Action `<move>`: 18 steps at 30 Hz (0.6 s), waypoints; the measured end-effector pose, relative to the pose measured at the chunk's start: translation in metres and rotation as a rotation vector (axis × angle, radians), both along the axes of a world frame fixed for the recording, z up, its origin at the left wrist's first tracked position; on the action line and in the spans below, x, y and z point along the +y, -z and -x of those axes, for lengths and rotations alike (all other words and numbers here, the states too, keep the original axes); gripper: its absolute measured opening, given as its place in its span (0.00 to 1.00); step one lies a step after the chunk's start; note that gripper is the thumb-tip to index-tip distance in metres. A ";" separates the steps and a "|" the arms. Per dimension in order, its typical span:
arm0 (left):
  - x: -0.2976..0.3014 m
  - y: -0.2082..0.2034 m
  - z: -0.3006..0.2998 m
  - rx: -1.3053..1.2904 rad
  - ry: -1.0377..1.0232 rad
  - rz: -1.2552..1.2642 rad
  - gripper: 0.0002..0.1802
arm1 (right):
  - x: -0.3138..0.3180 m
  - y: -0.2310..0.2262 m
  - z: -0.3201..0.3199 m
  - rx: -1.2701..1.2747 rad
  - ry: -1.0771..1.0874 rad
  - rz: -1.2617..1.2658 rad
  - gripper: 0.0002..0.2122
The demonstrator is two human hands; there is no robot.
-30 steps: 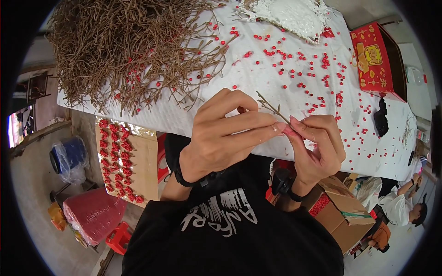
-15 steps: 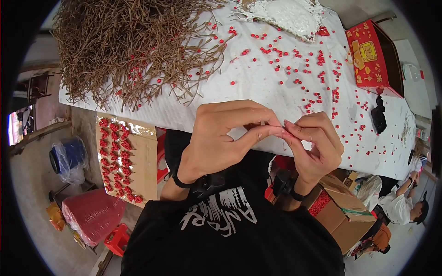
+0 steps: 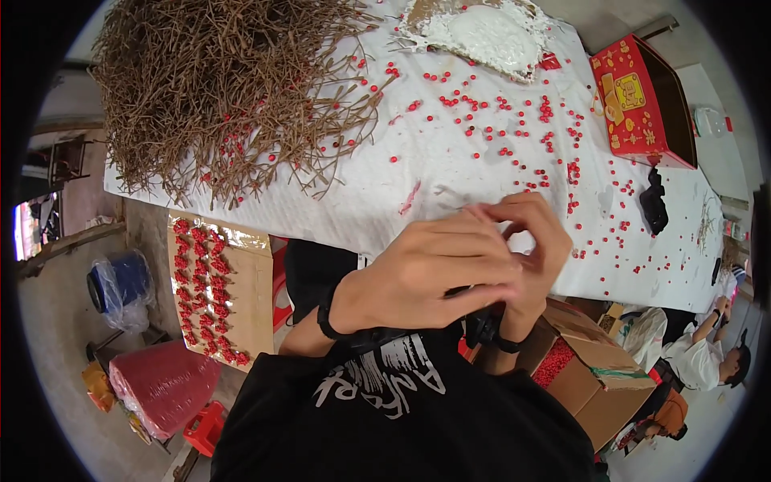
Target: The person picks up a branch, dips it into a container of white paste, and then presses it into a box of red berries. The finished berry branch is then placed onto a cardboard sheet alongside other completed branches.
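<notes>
My left hand (image 3: 434, 269) reaches across in front of my right hand (image 3: 542, 241) over the near edge of the white-covered table. The left fingers are bent toward the thumb in a pinch, their tips smeared by motion against the right hand. My right fingers curl inward, partly hidden behind the left. Whatever either hand holds is too small or too covered to make out. Past the hands, many red berry beads (image 3: 505, 152) lie scattered on the cloth. A large heap of brown branching twigs (image 3: 233, 88) covers the far left.
White paste (image 3: 490, 36) lies on a board at the back. A red box (image 3: 634, 100) and black cloth (image 3: 655, 201) are at right. Red berry clusters (image 3: 201, 273) line a cardboard sheet at left. A carton (image 3: 594, 394) holds red beads. Another person (image 3: 695, 361) is far right.
My hands were pinched tip to tip before. Now the left hand has moved right and down, overlapping the right hand, which has shifted slightly left. The view has shifted slightly.
</notes>
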State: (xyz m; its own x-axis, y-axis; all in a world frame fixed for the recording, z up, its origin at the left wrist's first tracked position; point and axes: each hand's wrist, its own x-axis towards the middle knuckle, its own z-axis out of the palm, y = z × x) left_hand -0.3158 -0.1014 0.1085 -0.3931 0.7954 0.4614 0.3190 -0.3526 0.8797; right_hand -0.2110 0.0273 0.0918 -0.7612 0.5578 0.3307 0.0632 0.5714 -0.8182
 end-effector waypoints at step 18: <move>-0.042 0.041 0.055 0.061 -0.398 0.350 0.15 | 0.023 -0.004 0.014 0.230 0.204 0.686 0.08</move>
State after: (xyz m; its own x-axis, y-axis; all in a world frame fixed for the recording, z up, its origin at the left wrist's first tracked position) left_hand -0.3709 -0.1435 0.0672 -0.6763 0.7009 0.2269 0.4230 0.1173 0.8985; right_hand -0.2251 0.0503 0.0959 -0.5742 0.8187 -0.0033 -0.1025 -0.0759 -0.9918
